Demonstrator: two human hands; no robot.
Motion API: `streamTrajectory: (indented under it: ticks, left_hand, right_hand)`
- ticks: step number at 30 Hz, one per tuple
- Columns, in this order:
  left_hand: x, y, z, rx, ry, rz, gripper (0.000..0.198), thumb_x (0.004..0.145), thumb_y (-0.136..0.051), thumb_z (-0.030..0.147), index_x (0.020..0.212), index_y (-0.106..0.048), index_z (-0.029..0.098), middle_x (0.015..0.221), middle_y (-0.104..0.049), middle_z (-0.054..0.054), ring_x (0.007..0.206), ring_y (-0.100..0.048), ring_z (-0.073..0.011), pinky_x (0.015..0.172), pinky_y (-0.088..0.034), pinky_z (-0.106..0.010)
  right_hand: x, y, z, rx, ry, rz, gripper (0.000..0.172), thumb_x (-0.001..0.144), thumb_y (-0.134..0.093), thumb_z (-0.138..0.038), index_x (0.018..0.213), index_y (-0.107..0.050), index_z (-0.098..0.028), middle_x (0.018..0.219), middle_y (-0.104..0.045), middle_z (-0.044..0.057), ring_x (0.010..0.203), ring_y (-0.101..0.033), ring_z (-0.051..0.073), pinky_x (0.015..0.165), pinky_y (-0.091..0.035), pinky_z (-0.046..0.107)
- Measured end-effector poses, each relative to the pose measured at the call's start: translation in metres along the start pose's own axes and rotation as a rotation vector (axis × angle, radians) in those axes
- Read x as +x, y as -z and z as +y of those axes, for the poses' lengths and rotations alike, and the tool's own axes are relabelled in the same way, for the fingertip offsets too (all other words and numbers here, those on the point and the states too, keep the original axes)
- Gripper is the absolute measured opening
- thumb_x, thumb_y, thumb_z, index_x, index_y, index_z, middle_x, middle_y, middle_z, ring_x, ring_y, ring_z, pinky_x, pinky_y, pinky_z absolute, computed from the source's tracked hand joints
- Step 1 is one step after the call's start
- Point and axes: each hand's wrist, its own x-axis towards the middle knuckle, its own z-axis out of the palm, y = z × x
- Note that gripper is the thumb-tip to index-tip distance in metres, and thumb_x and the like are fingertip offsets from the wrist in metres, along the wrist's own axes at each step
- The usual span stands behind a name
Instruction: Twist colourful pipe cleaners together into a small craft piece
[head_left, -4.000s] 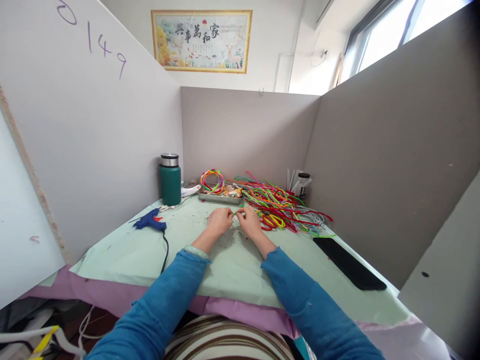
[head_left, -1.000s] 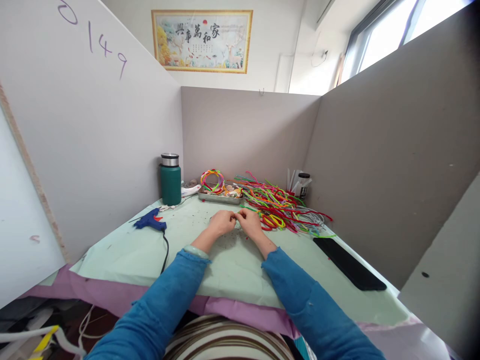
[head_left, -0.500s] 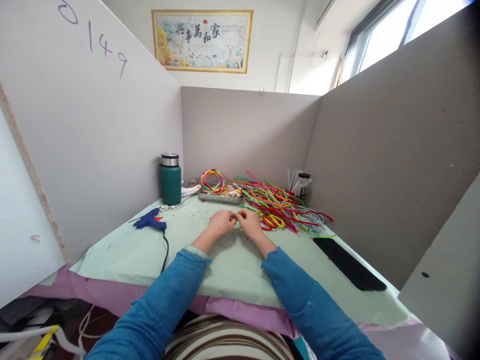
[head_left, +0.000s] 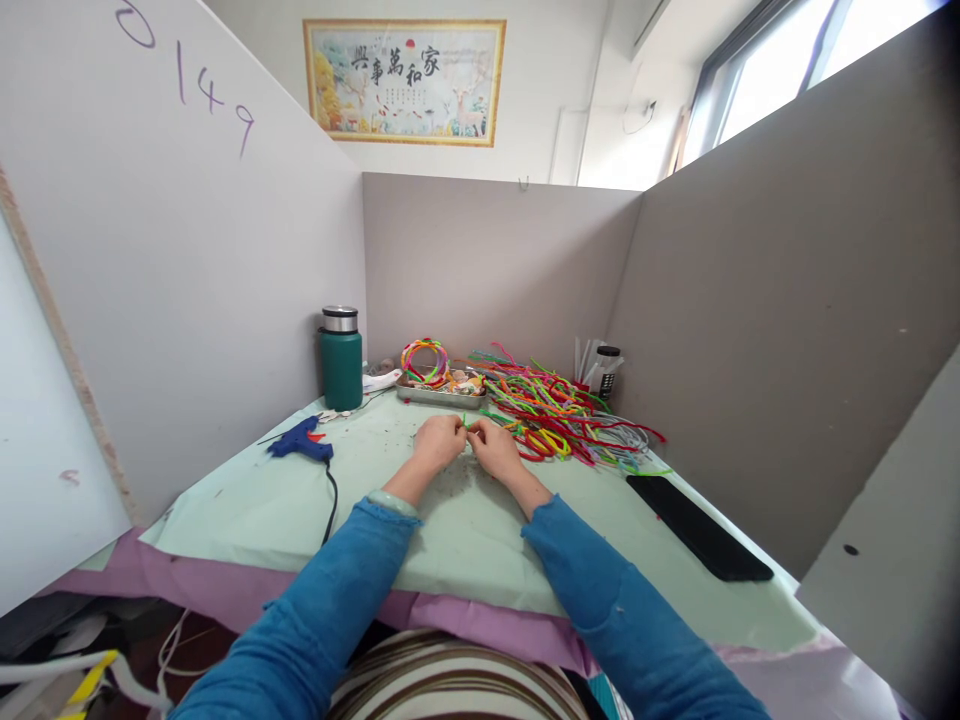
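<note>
Mid-table (head_left: 472, 555), a green pipe cleaner bit (head_left: 465, 422) is pinched by the left hand (head_left: 440, 441) and right hand (head_left: 494, 447), fingers nearly closed; tons more pipe cleaners (head_left: 547, 396) are heaped at 2 o'clock from there, blue glue gun (head_left: 301, 440) parked at 9.

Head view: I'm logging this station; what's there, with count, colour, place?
picture: 1, gold frame, wall
window: 1, dark frame, upper right
panels: 3+, greyish, around table
bottle: 1, green, back left
unclear item: 1, white, beside bottle
glue gun: 1, blue, left
tray: 1, metallic, back centre
rings: several, multicoloured, tray's left end
fuzzy strips: many, multicoloured, back right
jar: 1, clear, black lid, back right
slab: 1, black, right
cloths: 2, green over purple, table
clutter: uncounted, partly white, lower left
short strip: 1, green, between hands
striped garment: 1, brown, white, bottom
sleeves: 2, blue, on arms
left hand: 1, at strip
right hand: 1, at strip
</note>
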Motion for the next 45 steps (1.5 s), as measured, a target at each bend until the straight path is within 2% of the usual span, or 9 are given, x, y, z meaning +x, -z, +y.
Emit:
streamTrajectory:
  ticks: [5, 9, 15, 19, 22, 37, 45]
  left_hand:
    - [0.0, 0.001, 0.001, -0.006, 0.007, -0.01, 0.029, 0.082, -0.042, 0.03, 0.088, -0.069, 0.022, 0.089, -0.07, -0.008, 0.083, -0.062, -0.0189, 0.069, -0.042, -0.025]
    - [-0.001, 0.003, 0.002, -0.018, -0.005, -0.027, 0.029, 0.083, -0.042, 0.031, 0.087, -0.069, 0.022, 0.088, -0.07, -0.008, 0.083, -0.061, -0.0186, 0.07, -0.042, -0.025]
    - [-0.004, 0.006, 0.005, -0.024, -0.081, -0.055, 0.031, 0.083, -0.041, 0.032, 0.088, -0.07, 0.022, 0.088, -0.07, -0.007, 0.081, -0.061, -0.0162, 0.069, -0.041, -0.023]
    - [-0.005, 0.007, 0.005, -0.016, -0.129, -0.069, 0.03, 0.083, -0.041, 0.03, 0.09, -0.07, 0.022, 0.086, -0.07, -0.006, 0.08, -0.06, -0.0159, 0.069, -0.04, -0.022]
    - [-0.005, 0.007, 0.005, -0.01, -0.146, -0.075, 0.031, 0.083, -0.041, 0.03, 0.09, -0.071, 0.022, 0.087, -0.07, -0.006, 0.08, -0.06, -0.0161, 0.071, -0.04, -0.023]
    - [-0.006, 0.01, 0.007, -0.067, -0.187, -0.055, 0.032, 0.083, -0.041, 0.03, 0.091, -0.071, 0.022, 0.09, -0.071, -0.006, 0.082, -0.06, -0.0163, 0.074, -0.041, -0.024]
    - [-0.005, 0.01, 0.007, -0.079, -0.181, -0.068, 0.032, 0.083, -0.042, 0.031, 0.091, -0.071, 0.021, 0.094, -0.071, -0.005, 0.083, -0.06, -0.0159, 0.075, -0.041, -0.022]
  right_hand:
    - [0.001, 0.001, -0.002, 0.028, -0.009, -0.038, 0.019, 0.083, -0.048, -0.026, 0.077, -0.065, -0.018, 0.071, -0.066, 0.003, 0.067, -0.056, 0.014, 0.06, -0.035, 0.022]
    - [0.003, 0.001, 0.0, 0.171, -0.054, -0.055, 0.027, 0.084, -0.044, -0.026, 0.066, -0.062, -0.016, 0.064, -0.064, 0.002, 0.058, -0.055, 0.012, 0.057, -0.037, 0.021]
    - [0.007, -0.001, 0.004, 0.436, -0.266, -0.089, 0.035, 0.083, -0.046, -0.04, 0.063, -0.059, -0.015, 0.056, -0.06, 0.001, 0.038, -0.045, 0.007, 0.042, -0.034, 0.018]
    - [0.006, 0.0, 0.001, 0.607, -0.449, -0.107, 0.032, 0.082, -0.048, -0.04, 0.066, -0.059, -0.014, 0.054, -0.058, 0.0, 0.033, -0.04, 0.005, 0.033, -0.028, 0.018]
    - [0.005, 0.002, -0.004, 0.681, -0.533, -0.132, 0.028, 0.081, -0.052, -0.038, 0.066, -0.057, -0.014, 0.054, -0.057, 0.0, 0.032, -0.038, 0.005, 0.03, -0.024, 0.018]
    - [0.005, 0.004, -0.001, 0.984, -0.593, -0.199, 0.025, 0.083, -0.054, -0.034, 0.069, -0.055, -0.014, 0.055, -0.056, -0.002, 0.033, -0.038, 0.003, 0.03, -0.026, 0.016]
    - [0.004, 0.004, -0.001, 1.005, -0.595, -0.195, 0.024, 0.084, -0.053, -0.032, 0.069, -0.053, -0.014, 0.053, -0.053, -0.002, 0.033, -0.038, 0.004, 0.03, -0.026, 0.016]
